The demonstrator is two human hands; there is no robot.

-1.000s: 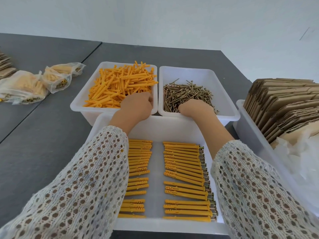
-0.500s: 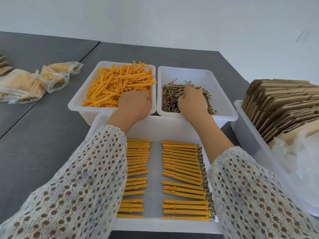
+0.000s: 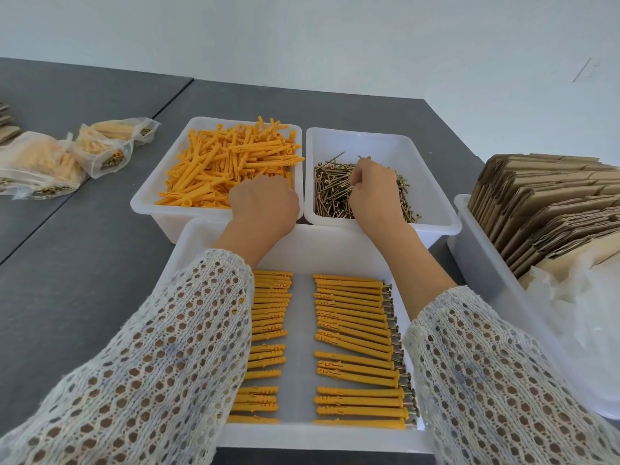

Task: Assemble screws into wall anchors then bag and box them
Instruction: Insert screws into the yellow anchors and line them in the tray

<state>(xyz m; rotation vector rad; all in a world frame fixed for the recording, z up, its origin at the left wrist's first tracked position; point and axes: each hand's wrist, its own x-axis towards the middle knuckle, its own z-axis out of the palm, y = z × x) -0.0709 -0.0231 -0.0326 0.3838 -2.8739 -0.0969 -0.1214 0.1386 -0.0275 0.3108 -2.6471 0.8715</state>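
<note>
Both hands are over the bins behind the front tray point(image 3: 188, 260). My right hand point(image 3: 370, 193) is in the screws point(image 3: 332, 193), fingers curled and pinching; I can't tell if a screw's caught. My left hand point(image 3: 265, 204) is curled over the loose anchors point(image 3: 214, 166), grip hidden. Anchors lie jumbled just beyond its fingertips, many pointing away from me.

No words, numbers or signs can be read on the bins, the bags, the cardboard or the desk.
</note>
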